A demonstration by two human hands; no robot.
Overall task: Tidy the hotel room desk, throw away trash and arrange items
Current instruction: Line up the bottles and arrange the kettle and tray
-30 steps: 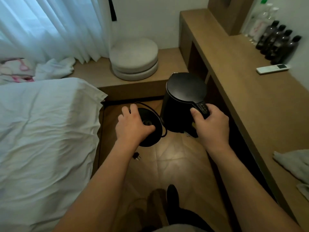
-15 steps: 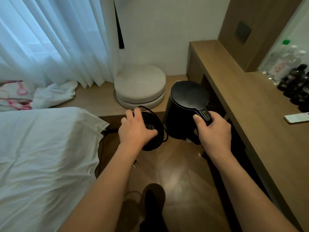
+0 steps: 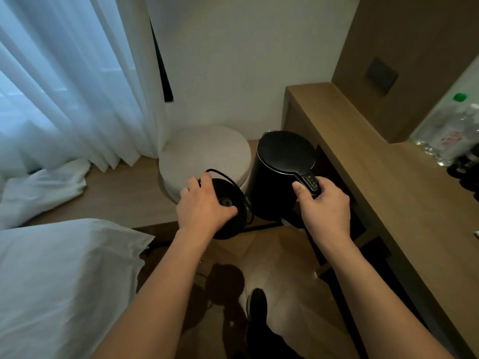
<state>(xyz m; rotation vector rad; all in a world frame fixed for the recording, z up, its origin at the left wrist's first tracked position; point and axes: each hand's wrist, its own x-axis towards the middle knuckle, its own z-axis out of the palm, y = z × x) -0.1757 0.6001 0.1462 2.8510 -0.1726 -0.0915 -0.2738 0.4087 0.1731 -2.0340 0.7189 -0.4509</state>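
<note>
black leather, or something like it, shows at six o'clock where a shoe (image 3: 256,303) stands on the wood floor (image 3: 290,275), with the white bedding (image 3: 64,281) at eight o'clock. just beyond, both arms reach forward. the left hand (image 3: 204,207) curls its fingers over the rim of the round black kettle base (image 3: 229,211), thumb on the near side, and its cord (image 3: 220,173) loops up past the fingertips. the right hand (image 3: 322,203) wraps the handle of the black kettle (image 3: 280,174), thumb laid along the top by the printed label; the kettle hangs upright, lid closed, at one o'clock from the base and just beside it, the two apart.

compared with a second ago, both hands have carried their loads upward and forward: the kettle and base were low over the floor and now sit level with the round cushion (image 3: 204,151) at twelve o'clock and close to the near end of the wooden desk (image 3: 363,161) at two o'clock. the view has tipped up too, so the curtain (image 3: 72,81) and wall fill more of it and the remote has nearly left the frame. at three o'clock a water bottle (image 3: 451,125) with a green cap stands on the desk.

i judge this as the kettle set being returned to the desk top; next the base wants a flat spot there and the kettle seated onto it, with care for the trailing cord.
</note>
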